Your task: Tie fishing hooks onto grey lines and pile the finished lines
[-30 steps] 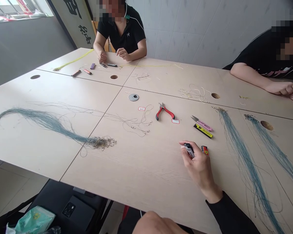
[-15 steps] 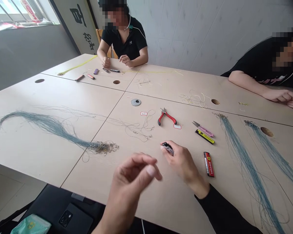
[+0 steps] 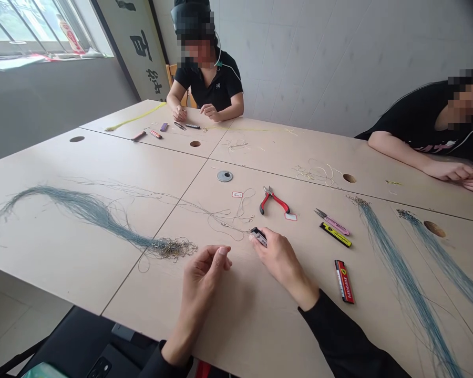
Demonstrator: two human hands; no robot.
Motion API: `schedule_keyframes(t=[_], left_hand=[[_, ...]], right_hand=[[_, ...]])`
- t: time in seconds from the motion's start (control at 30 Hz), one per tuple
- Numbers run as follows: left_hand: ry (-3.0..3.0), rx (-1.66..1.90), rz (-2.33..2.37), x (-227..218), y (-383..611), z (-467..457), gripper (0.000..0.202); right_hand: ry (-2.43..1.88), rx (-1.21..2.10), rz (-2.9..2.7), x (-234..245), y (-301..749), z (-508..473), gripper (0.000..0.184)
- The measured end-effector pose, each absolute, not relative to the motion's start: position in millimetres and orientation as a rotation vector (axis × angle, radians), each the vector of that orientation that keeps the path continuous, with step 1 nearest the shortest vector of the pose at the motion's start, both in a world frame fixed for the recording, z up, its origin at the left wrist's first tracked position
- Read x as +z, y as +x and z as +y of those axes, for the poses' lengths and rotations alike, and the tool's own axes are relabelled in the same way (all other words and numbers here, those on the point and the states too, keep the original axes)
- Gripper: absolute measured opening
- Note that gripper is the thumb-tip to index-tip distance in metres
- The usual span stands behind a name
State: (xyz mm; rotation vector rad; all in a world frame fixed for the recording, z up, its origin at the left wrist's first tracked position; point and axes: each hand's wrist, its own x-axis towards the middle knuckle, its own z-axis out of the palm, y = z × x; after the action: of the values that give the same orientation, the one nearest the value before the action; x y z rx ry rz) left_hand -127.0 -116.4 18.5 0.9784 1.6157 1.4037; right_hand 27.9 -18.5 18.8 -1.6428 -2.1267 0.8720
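My right hand (image 3: 279,255) grips a black-and-white lighter (image 3: 259,236), its top end pointing left, close to the ends of loose thin lines with small hooks (image 3: 220,214) on the table. My left hand (image 3: 207,270) is closed in a pinch, thumb against the fingertips; whatever it may hold is too small to make out. Just left of it lies a bundle of blue-grey fishing lines (image 3: 98,212) with a cluster of metal fish hooks (image 3: 175,248) at its near end. Red-handled pliers (image 3: 274,200) rest beyond my right hand.
On the right are pink thread snips (image 3: 333,221), a yellow-black lighter (image 3: 336,234), a red lighter (image 3: 344,282) and two more blue line bundles (image 3: 398,262) (image 3: 445,257). Two people (image 3: 208,79) (image 3: 425,136) sit across the table, which has round holes (image 3: 434,229).
My left hand has drawn its fingers together into a pinch. My right hand has moved left with the lighter, toward the loose lines. The view has tilted up slightly.
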Motion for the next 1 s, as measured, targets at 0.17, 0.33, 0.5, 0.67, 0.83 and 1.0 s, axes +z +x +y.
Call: schedule_keyframes(t=[0.17,0.33,0.5,0.67,0.83,1.0], left_hand=[[1.309,1.367,1.652,13.5,-122.3,-101.2,0.026],[1.956,1.136,1.453,17.9,-96.7,-67.8,0.021],[2.164,1.003,1.354,24.0,-60.3,-31.7,0.013],[1.995,1.143,1.304,18.8,-26.5,-5.2,0.013],[1.826,1.216,1.304,4.5,-10.8,2.4,0.013],[1.771,1.13,1.309,-0.6,-10.7,-1.2,0.013]], right_hand=[[-1.413,1.424,-1.84,31.4,60.8,-19.6,0.037],[-1.483,1.837,-1.472,47.4,95.9,-22.0,0.048],[-1.458,1.864,-1.287,51.9,127.4,-13.5,0.044],[-1.41,1.735,-1.092,39.5,147.3,-3.5,0.044],[-1.342,1.665,-1.021,26.3,155.4,-0.7,0.04],[-1.357,1.644,-1.046,26.8,159.1,-0.6,0.04]])
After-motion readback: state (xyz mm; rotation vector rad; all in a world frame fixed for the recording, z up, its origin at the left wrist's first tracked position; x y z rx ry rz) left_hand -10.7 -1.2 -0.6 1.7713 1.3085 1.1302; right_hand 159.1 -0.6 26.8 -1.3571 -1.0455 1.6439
